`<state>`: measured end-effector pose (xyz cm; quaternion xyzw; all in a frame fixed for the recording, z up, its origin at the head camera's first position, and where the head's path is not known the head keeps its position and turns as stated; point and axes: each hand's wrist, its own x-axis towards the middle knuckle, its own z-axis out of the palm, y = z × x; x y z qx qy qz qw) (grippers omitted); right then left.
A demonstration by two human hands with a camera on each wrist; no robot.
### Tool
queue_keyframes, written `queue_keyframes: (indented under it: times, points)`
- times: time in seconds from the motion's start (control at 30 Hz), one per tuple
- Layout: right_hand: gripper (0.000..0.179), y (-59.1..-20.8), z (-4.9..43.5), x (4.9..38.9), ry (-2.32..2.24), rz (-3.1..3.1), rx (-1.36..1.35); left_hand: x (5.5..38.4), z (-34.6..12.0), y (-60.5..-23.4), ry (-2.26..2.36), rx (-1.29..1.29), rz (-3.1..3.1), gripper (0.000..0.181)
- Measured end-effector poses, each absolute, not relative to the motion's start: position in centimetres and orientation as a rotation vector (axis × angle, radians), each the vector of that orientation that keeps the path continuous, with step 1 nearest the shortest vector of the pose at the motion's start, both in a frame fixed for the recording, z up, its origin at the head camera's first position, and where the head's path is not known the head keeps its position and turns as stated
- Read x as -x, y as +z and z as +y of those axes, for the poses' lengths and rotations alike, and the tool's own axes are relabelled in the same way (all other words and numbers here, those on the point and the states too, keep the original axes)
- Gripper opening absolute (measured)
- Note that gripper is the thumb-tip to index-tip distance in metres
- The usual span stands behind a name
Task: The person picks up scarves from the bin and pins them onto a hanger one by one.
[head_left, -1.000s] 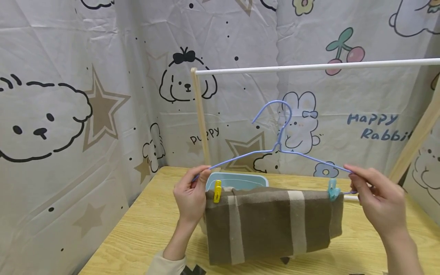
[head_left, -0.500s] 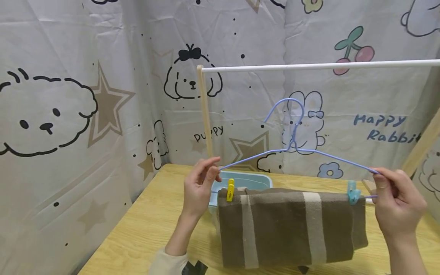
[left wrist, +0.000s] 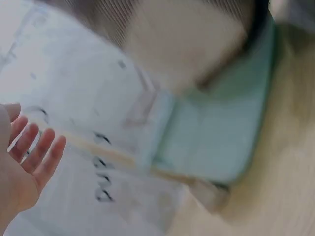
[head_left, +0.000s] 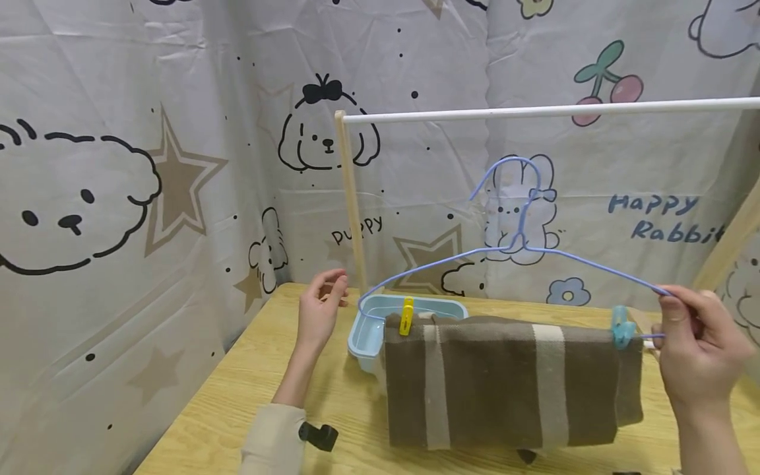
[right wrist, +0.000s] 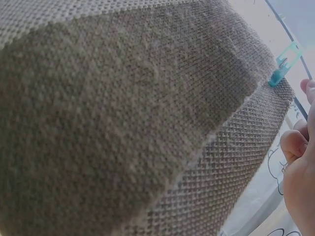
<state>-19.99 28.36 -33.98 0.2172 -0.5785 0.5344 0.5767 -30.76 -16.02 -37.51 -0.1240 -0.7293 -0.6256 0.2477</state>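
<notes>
A blue wire hanger [head_left: 427, 265] is held up by its right end in my right hand [head_left: 703, 349], thumb and fingers pinching the wire. Over its lower bar hangs a folded brown cloth with pale stripes [head_left: 487, 389]. A yellow clothespin [head_left: 406, 316] clips the cloth near the left, a teal clothespin [head_left: 622, 328] near the right; the teal clothespin [right wrist: 283, 69] also shows in the right wrist view. My left hand [head_left: 322, 307] is off the hanger, just left of its free end, fingers loosely bent around nothing. In the left wrist view the left hand [left wrist: 29, 162] has its fingers spread.
Behind the cloth, a light blue plastic basin [head_left: 365, 343] stands on the wooden table [head_left: 237, 402], partly hidden. Farther back rises a rack with a white rod [head_left: 487, 115] and wooden posts [head_left: 349, 198]. A printed curtain [head_left: 196, 86] encloses the table.
My left hand has let go of the hanger's left end and moved left. The right hand still holds the hanger, which has shifted right and slightly up with the cloth.
</notes>
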Motion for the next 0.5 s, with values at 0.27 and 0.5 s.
queue_keyframes:
  times: [0.27, 0.5]
  points:
    - [0.016, -33.7, 29.2, 19.6, 1.261, -1.331, -0.468, 36.3, -17.4, -40.8, -1.629, 0.246, -2.176, 0.042]
    - [0.015, -33.4, 29.7, 19.2, 1.218, -1.328, -0.431, 38.3, -17.7, -43.0, -1.653, 0.248, -2.335, 0.047]
